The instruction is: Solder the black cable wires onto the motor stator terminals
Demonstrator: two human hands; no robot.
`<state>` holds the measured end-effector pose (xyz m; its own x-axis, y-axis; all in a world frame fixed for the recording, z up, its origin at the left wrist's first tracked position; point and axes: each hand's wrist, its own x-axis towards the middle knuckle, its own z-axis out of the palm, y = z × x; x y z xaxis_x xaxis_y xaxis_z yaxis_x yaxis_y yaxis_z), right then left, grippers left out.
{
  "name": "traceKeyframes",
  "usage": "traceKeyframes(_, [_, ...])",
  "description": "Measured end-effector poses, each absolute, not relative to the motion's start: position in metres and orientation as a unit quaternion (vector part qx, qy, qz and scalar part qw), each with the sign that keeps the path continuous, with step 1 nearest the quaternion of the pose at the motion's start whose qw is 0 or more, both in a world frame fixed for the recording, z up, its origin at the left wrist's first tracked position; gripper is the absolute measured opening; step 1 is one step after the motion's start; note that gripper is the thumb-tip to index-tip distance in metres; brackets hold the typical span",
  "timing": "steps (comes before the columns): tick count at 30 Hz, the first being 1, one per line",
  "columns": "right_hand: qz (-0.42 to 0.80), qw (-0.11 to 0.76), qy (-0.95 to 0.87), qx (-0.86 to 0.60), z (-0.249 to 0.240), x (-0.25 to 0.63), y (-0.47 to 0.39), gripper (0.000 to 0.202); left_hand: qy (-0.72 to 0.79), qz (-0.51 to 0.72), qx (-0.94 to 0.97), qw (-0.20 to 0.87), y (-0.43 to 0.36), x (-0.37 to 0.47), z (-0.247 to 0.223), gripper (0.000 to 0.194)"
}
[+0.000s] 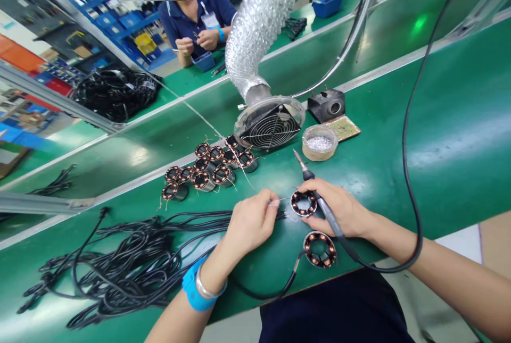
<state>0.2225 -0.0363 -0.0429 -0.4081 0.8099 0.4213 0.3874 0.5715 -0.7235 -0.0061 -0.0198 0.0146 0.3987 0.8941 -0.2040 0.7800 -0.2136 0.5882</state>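
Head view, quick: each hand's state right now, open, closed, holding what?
Left hand: closed, pinching a thin wire.
Right hand: closed, holding a copper-wound ring and the soldering iron.

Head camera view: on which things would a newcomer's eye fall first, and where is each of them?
Probably first comes the crinkled silver duct, running down from the top centre to a black grille at the green workbench. Next is the tangle of black cables at the lower left. Right of centre, the right hand holds a copper-wound ring together with a soldering iron.
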Motion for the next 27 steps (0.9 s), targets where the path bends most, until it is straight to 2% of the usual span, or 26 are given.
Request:
traceKeyframes(2, [0.267,0.393,-0.796,-0.376,-0.042,0.222,-0.036,0.048,0.553,0.098,0.787,0.254,-0.019,-0.003,0.021,0.019])
traceKeyframes(3, [0.267,0.393,-0.796,-0.375,-0.041,0.222,-0.036,0.047,0.552,0.108,0.782,0.267,-0.018,0.0,0.022,0.021])
traceKeyframes(8, [0.27,0.392,-0.797,-0.371,-0.039,0.221,-0.035,0.042,0.543,0.176,0.59,0.571,-0.01,0.016,0.016,0.029])
traceKeyframes(10, [0.271,0.392,-0.798,-0.369,-0.04,0.221,-0.034,0.043,0.536,0.189,0.529,0.63,-0.012,0.019,0.012,0.036])
traceKeyframes(13, [0.271,0.392,-0.798,-0.369,-0.041,0.222,-0.034,0.044,0.513,0.191,0.586,0.597,-0.019,0.014,0.012,0.04])
traceKeyframes(18, [0.263,0.384,-0.801,-0.375,-0.042,0.223,-0.035,0.043,0.521,0.083,0.71,0.466,-0.03,-0.001,0.016,0.025])
traceKeyframes(23, [0.248,0.361,-0.81,-0.389,-0.046,0.227,-0.038,0.043,0.498,0.078,0.68,0.533,-0.036,0.001,0.011,0.023])
traceKeyframes(27, [0.187,0.389,-0.825,-0.365,-0.051,0.23,-0.032,0.039,0.546,0.138,0.683,0.465,-0.035,0.006,0.009,0.02])
